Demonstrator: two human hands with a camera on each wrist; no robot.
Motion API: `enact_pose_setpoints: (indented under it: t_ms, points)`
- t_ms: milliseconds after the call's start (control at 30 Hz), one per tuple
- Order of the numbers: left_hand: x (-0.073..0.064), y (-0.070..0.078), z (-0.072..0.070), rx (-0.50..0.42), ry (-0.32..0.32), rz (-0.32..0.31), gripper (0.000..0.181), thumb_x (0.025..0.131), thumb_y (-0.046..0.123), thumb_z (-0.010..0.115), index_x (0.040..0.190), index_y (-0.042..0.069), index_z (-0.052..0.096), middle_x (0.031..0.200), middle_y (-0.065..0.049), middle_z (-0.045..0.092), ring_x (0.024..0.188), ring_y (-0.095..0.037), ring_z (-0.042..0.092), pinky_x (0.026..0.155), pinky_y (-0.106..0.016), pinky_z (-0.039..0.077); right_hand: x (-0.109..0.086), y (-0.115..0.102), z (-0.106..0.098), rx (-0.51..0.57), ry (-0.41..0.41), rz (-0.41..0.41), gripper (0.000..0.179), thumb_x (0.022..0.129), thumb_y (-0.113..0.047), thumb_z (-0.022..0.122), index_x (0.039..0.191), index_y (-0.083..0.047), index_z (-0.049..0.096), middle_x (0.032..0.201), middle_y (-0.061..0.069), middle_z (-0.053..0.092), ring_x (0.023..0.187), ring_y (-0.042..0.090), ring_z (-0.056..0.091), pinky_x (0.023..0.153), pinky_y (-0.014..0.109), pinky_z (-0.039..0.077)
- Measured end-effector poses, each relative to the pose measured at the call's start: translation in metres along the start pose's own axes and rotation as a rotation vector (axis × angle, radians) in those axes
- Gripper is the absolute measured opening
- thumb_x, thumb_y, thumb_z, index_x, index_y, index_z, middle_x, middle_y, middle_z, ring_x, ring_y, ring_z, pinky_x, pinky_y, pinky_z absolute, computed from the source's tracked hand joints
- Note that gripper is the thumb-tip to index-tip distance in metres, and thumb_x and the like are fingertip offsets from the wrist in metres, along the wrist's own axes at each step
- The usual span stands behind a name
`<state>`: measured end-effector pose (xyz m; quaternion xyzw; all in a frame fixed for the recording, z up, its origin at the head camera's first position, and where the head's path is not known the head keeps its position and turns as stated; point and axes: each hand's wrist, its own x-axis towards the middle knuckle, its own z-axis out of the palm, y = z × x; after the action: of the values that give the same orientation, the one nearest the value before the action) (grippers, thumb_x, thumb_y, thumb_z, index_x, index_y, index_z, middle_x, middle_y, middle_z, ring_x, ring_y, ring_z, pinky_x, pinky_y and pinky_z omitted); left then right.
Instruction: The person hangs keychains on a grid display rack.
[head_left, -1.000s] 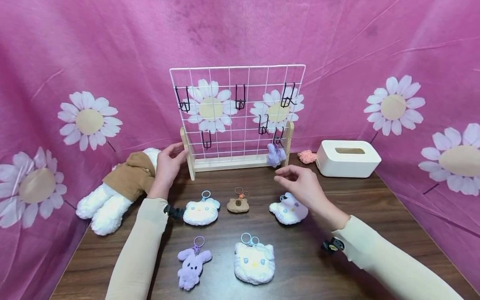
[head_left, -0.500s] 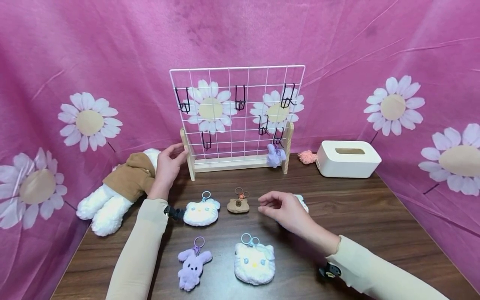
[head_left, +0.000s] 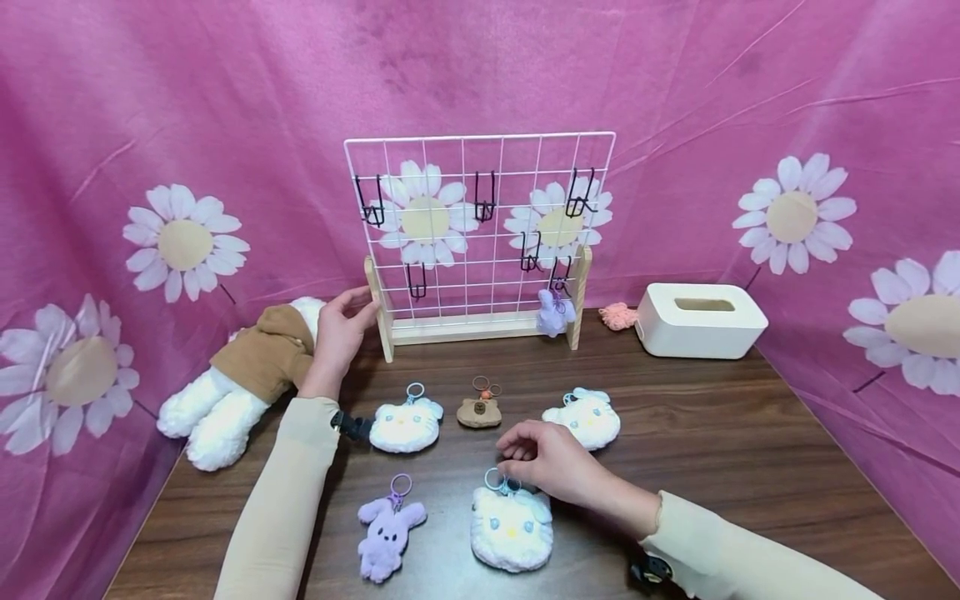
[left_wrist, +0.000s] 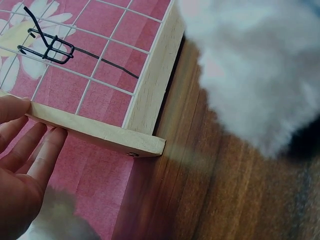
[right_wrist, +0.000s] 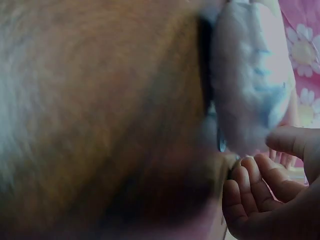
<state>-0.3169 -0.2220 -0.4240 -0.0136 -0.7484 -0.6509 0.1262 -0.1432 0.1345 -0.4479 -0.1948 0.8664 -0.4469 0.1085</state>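
My left hand (head_left: 341,333) pinches the left wooden upright of a white wire grid rack (head_left: 471,340); the left wrist view shows the thumb on one side of the wood (left_wrist: 100,129) and the fingers on the other. The right hand (head_left: 558,467), fingers loosely bent and holding nothing, hovers by the ring of a white plush cat keychain (head_left: 512,533) at the front. Behind that hand lies another white cat keychain (head_left: 592,421). A third cat keychain (head_left: 405,428), a small brown plush keychain (head_left: 478,413) and a purple bunny keychain (head_left: 384,537) lie further left.
Several black hooks (head_left: 485,200) sit on the grid; a purple plush keychain (head_left: 553,315) hangs from the lower right one. A white tissue box (head_left: 701,333) and a coral-coloured fuzzy item (head_left: 617,315) stand right. A white plush toy in a brown hoodie (head_left: 262,354) lies left.
My right hand has come away from beside the hanging purple keychain, moving down and left to the front cat keychain's ring. The left hand has stayed on the rack.
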Motion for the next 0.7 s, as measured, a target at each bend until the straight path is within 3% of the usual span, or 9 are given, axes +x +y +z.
enact_pose_setpoints:
  t_ms: [333, 600, 700]
  points:
    - [0.001, -0.001, 0.001, -0.006, 0.004, -0.004, 0.042, 0.11, 0.01, 0.072, 0.148, -0.006, 0.067, 0.146, -0.033, 0.069, 0.098, 0.006, 0.069, 0.089, -0.007, 0.064, -0.002, 0.0, 0.013, -0.096, 0.014, 0.005, 0.019, 0.087, -0.018, 0.094, 0.101, -0.013, 0.082, 0.09, -0.006, 0.075, 0.081, -0.002, 0.063, 0.074, 0.016, 0.057]
    - [0.002, -0.002, 0.001, 0.002, 0.011, -0.007, 0.042, 0.11, 0.012, 0.072, 0.147, -0.005, 0.068, 0.145, -0.033, 0.07, 0.097, 0.006, 0.069, 0.087, -0.007, 0.063, 0.004, 0.02, 0.025, -0.219, 0.065, -0.038, 0.018, 0.082, -0.027, 0.094, 0.092, -0.024, 0.079, 0.083, -0.021, 0.066, 0.077, -0.007, 0.058, 0.074, 0.017, 0.053]
    - [0.002, -0.001, 0.001, 0.004, 0.011, -0.006, 0.042, 0.109, 0.011, 0.073, 0.147, -0.005, 0.068, 0.145, -0.033, 0.07, 0.098, 0.006, 0.069, 0.086, -0.006, 0.063, 0.005, 0.02, 0.026, -0.244, 0.057, -0.031, 0.018, 0.081, -0.024, 0.094, 0.09, -0.024, 0.078, 0.082, -0.02, 0.064, 0.076, -0.006, 0.057, 0.073, 0.018, 0.052]
